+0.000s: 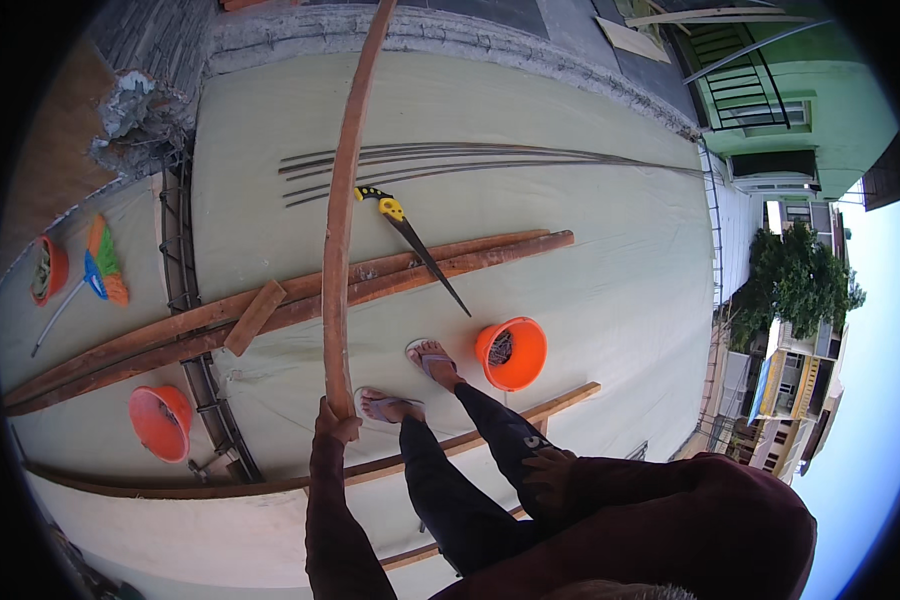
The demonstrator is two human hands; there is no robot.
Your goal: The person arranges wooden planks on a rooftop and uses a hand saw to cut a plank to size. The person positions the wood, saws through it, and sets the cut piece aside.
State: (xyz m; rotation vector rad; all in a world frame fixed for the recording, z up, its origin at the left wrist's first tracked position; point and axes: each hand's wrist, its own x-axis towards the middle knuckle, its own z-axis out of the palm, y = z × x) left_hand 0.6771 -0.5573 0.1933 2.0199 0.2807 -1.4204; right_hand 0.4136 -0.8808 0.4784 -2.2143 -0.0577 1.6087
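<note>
My left hand (338,422) is closed around the near end of a long reddish-brown wooden beam (342,220). The beam runs away from me and past the far side of the green-grey surface. On my dark-trousered thigh lies my right hand (550,477), fingers spread, holding nothing. Right of the beam, a hand saw (410,235) with a yellow-and-black handle rests with its blade across two long planks (450,262). A short wood offcut (255,317) lies on those planks, left of the held beam. Near my sandalled feet stands an orange bucket (530,355) containing small dark pieces.
Several thin steel rods (470,155) lie beyond the saw. A second orange bucket (160,424) is at lower left, near a rebar-lined gap (205,390). Farther left are a colourful broom (100,265) and another orange bucket (50,270). Another timber (560,402) runs behind my feet.
</note>
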